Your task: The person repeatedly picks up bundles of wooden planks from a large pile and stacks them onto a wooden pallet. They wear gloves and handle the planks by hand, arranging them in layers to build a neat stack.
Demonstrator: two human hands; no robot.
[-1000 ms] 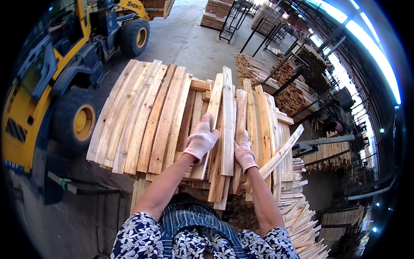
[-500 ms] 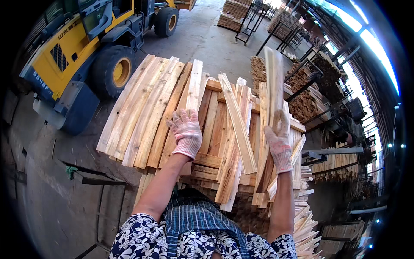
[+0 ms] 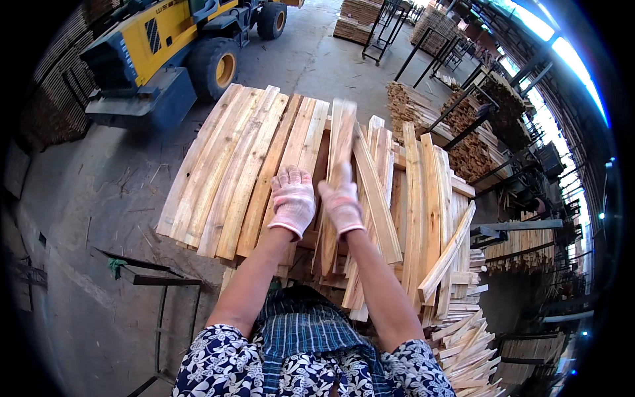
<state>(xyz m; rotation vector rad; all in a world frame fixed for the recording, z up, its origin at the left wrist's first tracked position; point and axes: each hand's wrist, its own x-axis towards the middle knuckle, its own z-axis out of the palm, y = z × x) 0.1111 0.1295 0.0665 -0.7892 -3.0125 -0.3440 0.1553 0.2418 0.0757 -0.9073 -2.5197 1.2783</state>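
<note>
My left hand, in a pale pinkish work glove, lies on the row of wooden boards with its fingers stretched forward. Close beside it, my right hand, gloved alike, is closed round a wooden slat. The slat stands roughly lengthwise, its far end smeared by motion and its near end sticking out below the hand. To the right of that hand a loose slat lies aslant over other slats. Further right are long slats and a short slanted piece.
A yellow loader stands at the far left. A black metal frame is at the near left. Stacked lumber, wheeled black racks and more wood piles stand beyond. Loose slats heap at the near right.
My right hand has carried the slat leftward from the right side of the pile to beside my left hand. My left hand stays on the boards, and the view has shifted.
</note>
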